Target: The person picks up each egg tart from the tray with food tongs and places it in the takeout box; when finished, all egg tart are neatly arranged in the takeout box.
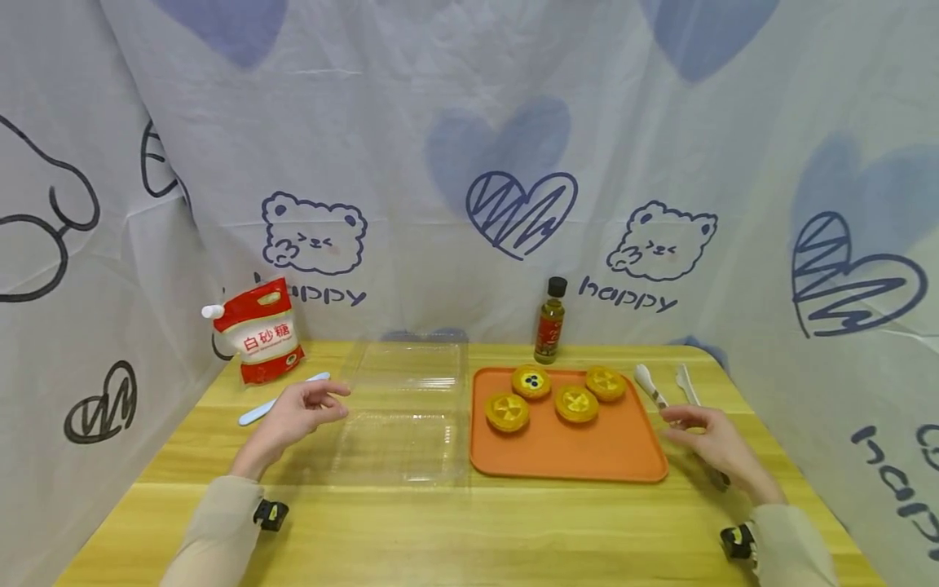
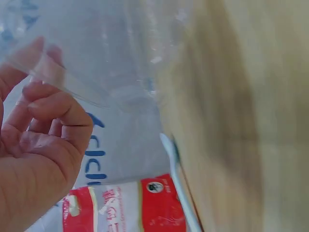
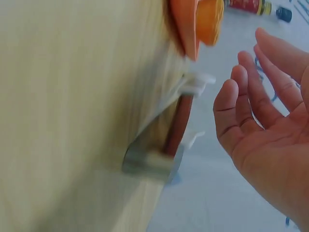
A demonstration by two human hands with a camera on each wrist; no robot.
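Note:
My left hand (image 1: 297, 414) hovers with loosely bent fingers just left of a clear plastic container (image 1: 411, 448) whose hinged lid (image 1: 411, 367) lies folded back. Its fingertips overlap the clear plastic (image 2: 130, 58) in the left wrist view. A light blue stick-like utensil (image 1: 253, 414) lies partly behind that hand. On the other side, my right hand (image 1: 707, 440) hangs with relaxed fingers beside the orange tray (image 1: 572, 456). Below it lie a white-tipped utensil (image 1: 645, 379), a second white one (image 1: 684, 379) and, in the right wrist view, a brown piece (image 3: 178, 125) with a metal end.
Several egg tarts sit on the tray, one tart (image 1: 531, 381) topped with dark berries. Behind it stands a bottle (image 1: 549, 322) with a black cap. A red and white sugar pouch (image 1: 266, 334) leans at the back left. Printed cloth (image 1: 411, 244) surrounds the wooden table (image 1: 381, 538).

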